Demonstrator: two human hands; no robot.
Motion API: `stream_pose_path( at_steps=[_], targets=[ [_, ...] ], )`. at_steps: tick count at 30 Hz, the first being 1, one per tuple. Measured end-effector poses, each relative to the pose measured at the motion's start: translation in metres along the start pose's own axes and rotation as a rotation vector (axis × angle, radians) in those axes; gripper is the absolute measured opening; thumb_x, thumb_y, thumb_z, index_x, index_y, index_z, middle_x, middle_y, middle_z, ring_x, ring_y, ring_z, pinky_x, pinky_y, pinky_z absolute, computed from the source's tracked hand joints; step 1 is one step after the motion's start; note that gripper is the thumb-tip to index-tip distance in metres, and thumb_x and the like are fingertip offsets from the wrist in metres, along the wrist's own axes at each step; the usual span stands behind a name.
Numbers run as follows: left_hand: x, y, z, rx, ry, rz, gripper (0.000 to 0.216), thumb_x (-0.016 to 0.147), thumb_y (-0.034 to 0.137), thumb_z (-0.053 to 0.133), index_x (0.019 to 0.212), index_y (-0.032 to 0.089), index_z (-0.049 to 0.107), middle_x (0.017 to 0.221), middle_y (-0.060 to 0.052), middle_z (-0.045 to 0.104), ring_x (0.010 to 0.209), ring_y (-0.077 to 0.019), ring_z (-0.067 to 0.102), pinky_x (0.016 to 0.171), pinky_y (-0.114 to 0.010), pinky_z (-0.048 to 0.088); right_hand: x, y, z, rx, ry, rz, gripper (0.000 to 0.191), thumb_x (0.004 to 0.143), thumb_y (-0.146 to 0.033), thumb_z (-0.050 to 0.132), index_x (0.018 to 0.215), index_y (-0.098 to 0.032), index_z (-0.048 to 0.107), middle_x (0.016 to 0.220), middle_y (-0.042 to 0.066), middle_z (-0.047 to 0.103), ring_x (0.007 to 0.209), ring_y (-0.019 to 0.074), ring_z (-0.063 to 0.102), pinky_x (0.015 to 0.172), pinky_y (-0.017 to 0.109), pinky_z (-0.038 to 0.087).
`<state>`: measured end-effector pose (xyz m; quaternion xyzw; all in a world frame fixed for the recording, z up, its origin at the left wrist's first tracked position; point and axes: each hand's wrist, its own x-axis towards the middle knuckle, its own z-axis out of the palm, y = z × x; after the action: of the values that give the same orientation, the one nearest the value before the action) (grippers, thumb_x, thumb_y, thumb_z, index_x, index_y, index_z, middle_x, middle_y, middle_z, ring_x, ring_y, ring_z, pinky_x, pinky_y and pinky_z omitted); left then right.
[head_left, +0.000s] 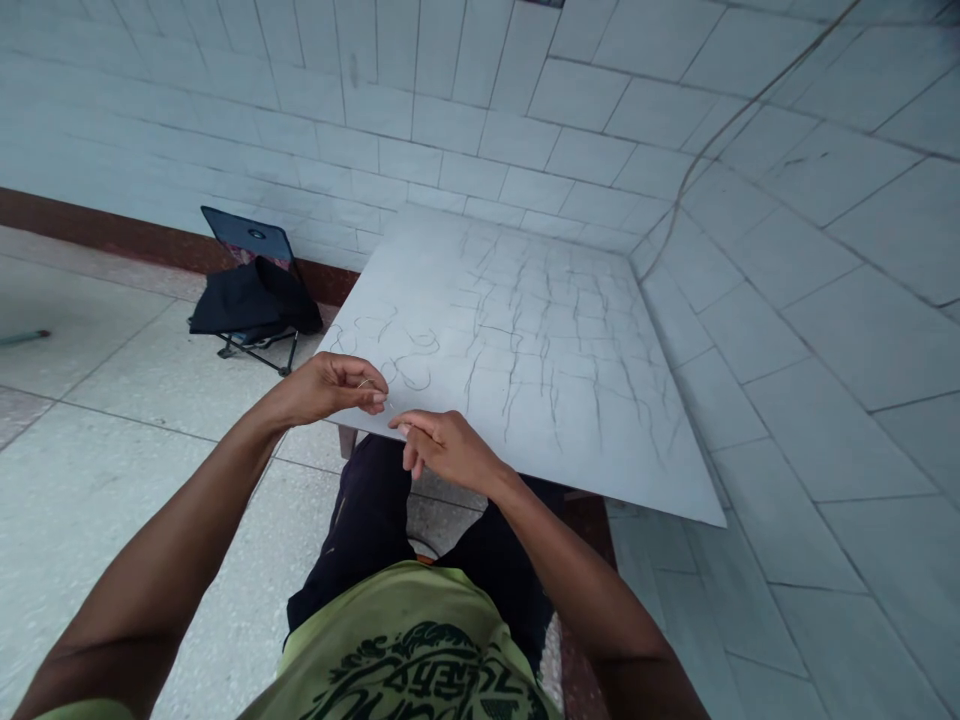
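My left hand (pixel 341 387) is closed in a pinch above the near left edge of a white board (pixel 442 410). A thin, pale, curved wire (pixel 366 382) shows between its thumb and fingers. Close beside it, just to the right, my right hand (pixel 442 440) has its thumb and index finger pressed together; whatever lies between them is too fine to make out. Several curled dark strands (pixel 409 358) lie on the board just beyond my hands. Longer dark strands (pixel 551 340) are spread in rough rows over its middle and right.
The board's far and right sides are close to tiled walls (pixel 510 180). A cable (pixel 686 180) runs down the corner. On the floor to the left stands a small folding chair (pixel 251 235) with dark cloth (pixel 255 300) on it. My legs (pixel 367 520) are under the board's near edge.
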<state>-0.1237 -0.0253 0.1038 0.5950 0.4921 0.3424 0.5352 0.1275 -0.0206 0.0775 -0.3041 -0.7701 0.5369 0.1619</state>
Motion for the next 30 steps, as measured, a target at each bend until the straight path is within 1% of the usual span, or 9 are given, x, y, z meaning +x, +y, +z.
stream_pose_path(
  at_steps=[4,9,12,15,20,23,26,27,30],
  targets=[
    [0.001,-0.002,0.000,0.002,0.001,0.023,0.020,0.078,0.034,0.084,0.089,0.018,0.079,0.081,-0.005,0.078,0.075,-0.0151,0.072,0.070,-0.022,0.056,0.001,0.003,0.006,0.123,-0.028,0.021,0.038,0.108,-0.037,0.043,0.130,-0.019,0.068,0.072,-0.001,0.072,0.055,0.0110,0.069,0.063,0.022,0.050],
    [0.001,-0.009,0.000,-0.011,0.011,0.004,0.023,0.078,0.036,0.085,0.087,0.017,0.078,0.081,-0.006,0.078,0.077,-0.0174,0.073,0.074,-0.026,0.058,0.004,0.009,0.012,0.132,-0.029,0.014,0.038,0.108,-0.039,0.043,0.127,-0.020,0.069,0.072,-0.001,0.073,0.055,0.0106,0.068,0.061,0.022,0.050],
    [0.000,-0.014,-0.002,-0.051,0.007,-0.017,0.032,0.079,0.041,0.086,0.098,0.016,0.078,0.083,-0.008,0.079,0.078,-0.0195,0.075,0.076,-0.030,0.060,0.006,0.013,0.014,0.163,0.025,0.034,0.038,0.107,-0.040,0.044,0.125,-0.018,0.069,0.070,-0.001,0.072,0.053,0.0109,0.068,0.061,0.022,0.051],
    [-0.004,-0.013,-0.006,-0.072,0.064,0.004,0.044,0.085,0.048,0.079,0.114,0.015,0.075,0.093,-0.012,0.081,0.081,-0.0214,0.077,0.079,-0.034,0.061,0.009,0.016,0.014,0.218,0.092,0.068,0.039,0.106,-0.040,0.043,0.126,-0.017,0.067,0.067,-0.001,0.071,0.051,0.0121,0.068,0.057,0.023,0.051],
    [-0.016,-0.007,-0.007,-0.123,0.224,0.026,0.056,0.093,0.061,0.066,0.117,0.011,0.073,0.099,-0.017,0.080,0.079,-0.0230,0.077,0.080,-0.037,0.061,0.009,0.012,0.010,0.166,0.166,0.076,0.038,0.105,-0.038,0.043,0.126,-0.017,0.068,0.066,-0.002,0.070,0.050,0.0120,0.067,0.058,0.023,0.052],
    [-0.026,-0.009,0.003,-0.104,0.462,0.041,0.058,0.092,0.064,0.064,0.115,0.011,0.071,0.099,-0.016,0.079,0.077,-0.0220,0.075,0.074,-0.034,0.060,0.007,0.009,0.009,0.052,0.232,0.064,0.036,0.105,-0.037,0.044,0.125,-0.019,0.069,0.066,-0.002,0.071,0.050,0.0120,0.067,0.061,0.024,0.052],
    [-0.042,-0.014,0.027,-0.017,0.784,0.087,0.051,0.092,0.063,0.064,0.106,0.015,0.071,0.095,-0.011,0.077,0.075,-0.0188,0.070,0.069,-0.029,0.055,0.006,0.011,0.011,-0.062,0.305,0.046,0.035,0.106,-0.037,0.043,0.121,-0.020,0.069,0.066,-0.003,0.071,0.051,0.0127,0.067,0.063,0.025,0.052],
    [-0.047,-0.015,0.038,0.005,0.837,0.103,0.047,0.093,0.061,0.063,0.104,0.016,0.071,0.094,-0.009,0.076,0.076,-0.0187,0.069,0.068,-0.028,0.053,0.006,0.012,0.013,-0.099,0.333,0.039,0.034,0.106,-0.037,0.044,0.120,-0.020,0.069,0.065,-0.003,0.071,0.051,0.0132,0.066,0.063,0.025,0.052],
    [-0.060,-0.019,0.069,0.013,0.872,0.049,0.038,0.094,0.057,0.065,0.097,0.019,0.072,0.089,-0.006,0.076,0.077,-0.0191,0.067,0.065,-0.028,0.050,0.005,0.015,0.019,-0.195,0.405,0.022,0.033,0.106,-0.037,0.043,0.119,-0.021,0.069,0.067,-0.002,0.071,0.054,0.0150,0.067,0.065,0.027,0.052]
  ],
)
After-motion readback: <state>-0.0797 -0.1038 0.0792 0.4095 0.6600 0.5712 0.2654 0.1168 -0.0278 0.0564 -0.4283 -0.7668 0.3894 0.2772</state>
